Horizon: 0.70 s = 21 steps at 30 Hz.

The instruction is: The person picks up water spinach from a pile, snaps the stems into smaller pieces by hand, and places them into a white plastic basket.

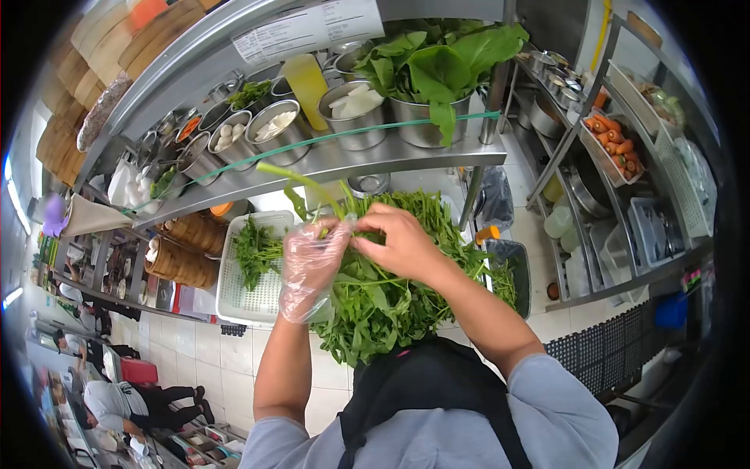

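My left hand, in a clear plastic glove, is closed on a leafy green stalk that looks like water spinach. The stalk's pale end points up and left, past the fingers. My bare right hand meets the left one, thumb and fingers pinched on the same stalk; the exact grip is partly hidden. Beneath both hands spreads a large heap of the same greens. To the left, a white perforated basket holds a smaller bunch of picked leaves.
A steel shelf ahead carries several metal pots of cut vegetables and a pot of big leaves. Bamboo steamers stand left. A dark bin with stems is at right, below a carrot basket. Other people work far left.
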### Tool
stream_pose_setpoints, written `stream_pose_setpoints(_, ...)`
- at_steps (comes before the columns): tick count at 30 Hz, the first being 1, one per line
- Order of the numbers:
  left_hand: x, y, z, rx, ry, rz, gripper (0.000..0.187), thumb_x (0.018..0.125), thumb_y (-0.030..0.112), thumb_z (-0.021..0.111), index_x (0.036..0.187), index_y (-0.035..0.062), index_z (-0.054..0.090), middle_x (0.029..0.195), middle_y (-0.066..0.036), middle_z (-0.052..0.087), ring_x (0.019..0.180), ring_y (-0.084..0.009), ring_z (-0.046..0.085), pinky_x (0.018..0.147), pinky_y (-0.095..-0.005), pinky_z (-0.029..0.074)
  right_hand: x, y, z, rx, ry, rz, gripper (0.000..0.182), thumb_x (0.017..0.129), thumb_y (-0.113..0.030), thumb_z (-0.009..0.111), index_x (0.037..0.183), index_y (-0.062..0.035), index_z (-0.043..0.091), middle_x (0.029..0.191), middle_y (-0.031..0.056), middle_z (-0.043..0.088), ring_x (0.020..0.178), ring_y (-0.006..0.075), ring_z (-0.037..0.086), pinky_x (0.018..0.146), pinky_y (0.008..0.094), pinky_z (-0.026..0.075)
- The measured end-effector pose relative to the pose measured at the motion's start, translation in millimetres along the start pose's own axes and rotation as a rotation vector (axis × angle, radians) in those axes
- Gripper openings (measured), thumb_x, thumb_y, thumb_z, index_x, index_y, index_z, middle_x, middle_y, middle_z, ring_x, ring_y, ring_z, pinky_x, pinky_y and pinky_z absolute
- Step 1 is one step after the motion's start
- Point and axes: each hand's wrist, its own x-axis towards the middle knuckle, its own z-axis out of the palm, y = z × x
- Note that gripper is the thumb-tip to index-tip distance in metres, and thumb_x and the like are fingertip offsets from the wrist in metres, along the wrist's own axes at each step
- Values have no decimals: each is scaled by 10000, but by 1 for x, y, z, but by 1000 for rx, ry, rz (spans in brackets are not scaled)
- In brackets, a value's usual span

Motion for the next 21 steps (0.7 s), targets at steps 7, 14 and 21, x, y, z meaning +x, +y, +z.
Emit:
stream_pose_setpoints(7,-23,-9,-22,127,-481,-255,622,849,414,812,1299,21,638,981,-168,746,890,-257,713,801,-405,554,32,-10,-4,321,57,72,165,895,-103,693,980,36,714,788,49,616,656,110,578,608,302,464)
stream_pose_setpoints(14,-67,-89,10,476,-844,-257,615,880,452,736,1358,90,601,1173,-256,689,1071,-418,665,941,-461,530,41,-33,-31,807,39,122,229,963,-43,625,1188,-21,657,845,-36,623,715,35,558,647,217,468)
stream_pose_setpoints(21,-27,-33,-57,264,-562,-408,590,853,385,821,1308,51,649,1075,-150,748,913,-243,710,836,-381,553,18,-17,-34,679,13,266,208,1005,-232,697,977,-29,658,766,-44,606,643,36,538,583,224,456)
